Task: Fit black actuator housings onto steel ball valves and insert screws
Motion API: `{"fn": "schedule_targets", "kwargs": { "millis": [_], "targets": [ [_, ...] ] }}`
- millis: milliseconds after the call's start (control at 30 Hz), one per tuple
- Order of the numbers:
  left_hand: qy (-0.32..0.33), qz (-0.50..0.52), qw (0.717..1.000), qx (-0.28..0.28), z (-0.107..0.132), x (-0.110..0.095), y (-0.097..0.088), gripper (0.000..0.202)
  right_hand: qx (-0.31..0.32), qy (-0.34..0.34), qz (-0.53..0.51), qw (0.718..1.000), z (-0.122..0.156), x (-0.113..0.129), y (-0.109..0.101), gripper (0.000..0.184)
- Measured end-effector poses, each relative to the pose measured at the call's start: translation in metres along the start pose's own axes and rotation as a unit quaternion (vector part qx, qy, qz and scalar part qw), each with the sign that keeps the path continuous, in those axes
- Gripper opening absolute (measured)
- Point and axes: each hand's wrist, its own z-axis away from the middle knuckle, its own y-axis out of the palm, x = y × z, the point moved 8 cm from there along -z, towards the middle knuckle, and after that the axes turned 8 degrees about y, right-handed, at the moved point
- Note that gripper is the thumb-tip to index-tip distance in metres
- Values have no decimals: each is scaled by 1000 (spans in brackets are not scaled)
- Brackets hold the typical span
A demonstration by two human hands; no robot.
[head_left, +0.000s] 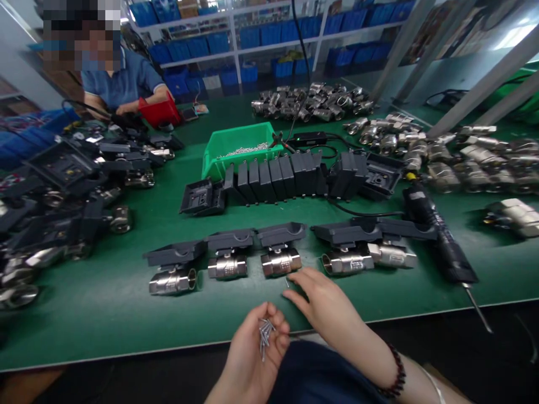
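Observation:
My left hand [257, 350] is cupped, palm up, near the front edge of the table, with several small silver screws [265, 336] in it. Beside it, my right hand [322, 300] reaches over the table, thumb and forefinger bent around a single screw [287, 283] that spans the gap between their tips. Just past these fingertips stands a metal ball valve [281, 262] with a dark grey open housing [282, 234] on top. Similar valves with housings stand in the same row, such as a valve [227, 266] to its left and another valve [348, 262] to its right.
A black electric screwdriver [440, 235] lies at the right, its bit over the table edge. Upright grey housings [269, 179] line up before a green bin [210, 160] of screws. Bare valves [311, 104] are heaped behind. Finished-looking units [63, 168] crowd the left. A co-worker [122, 78] sits opposite.

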Motion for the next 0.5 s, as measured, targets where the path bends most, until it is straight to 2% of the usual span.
{"fn": "schedule_targets", "kwargs": {
  "millis": [100,200,300,433,500],
  "targets": [
    [8,-4,1000,-18,2,-6,0,34,-8,11,19,1000,2,6,14,18],
    [17,-14,999,-31,3,-9,4,34,-22,-6,20,1000,6,10,12,21],
    [19,-19,999,-38,2,-11,6,33,-59,2,11,998,9,1,-15,18],
    [24,-18,999,-21,-2,-11,8,28,-187,31,13,982,10,-26,-72,16],
    [23,-20,1000,-2,-4,-8,10,26,-230,30,33,972,8,-36,-88,18]
  ]
}}
